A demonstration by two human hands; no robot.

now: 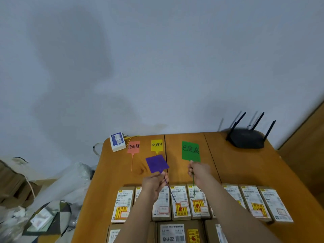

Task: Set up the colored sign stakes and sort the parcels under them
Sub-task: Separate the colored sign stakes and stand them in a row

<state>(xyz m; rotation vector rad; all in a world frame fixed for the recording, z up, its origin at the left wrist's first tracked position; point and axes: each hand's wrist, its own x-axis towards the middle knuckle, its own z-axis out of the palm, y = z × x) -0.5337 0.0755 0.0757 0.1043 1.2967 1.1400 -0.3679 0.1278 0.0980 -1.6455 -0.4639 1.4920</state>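
Above the near half of the orange-brown wooden table (236,165), the person's left hand (154,184) pinches the thin stem of a purple rectangular plastic sign stake (157,163), its fingers curled round the stem just under the tilted card, which hangs in the air with its stem trailing down over the parcels. The right hand (199,171) grips the stem of a green rectangular sign stake (190,151) in the same way, right below the card, which bears black handwritten characters and faces the camera. Beyond the hands, toward the wall, a pink sign stake (133,146) and a yellow sign stake (156,145), both also lettered in black, lie on the table side by side, the purple card covering the yellow stake's stem. Under the forearms, brown cardboard parcels with white shipping labels (180,202) lie in a row across the table, with 3 more at the near edge. A small white box (117,141) sits at the far left corner, and a black router with 3 antennas (247,136) stands at the far right.
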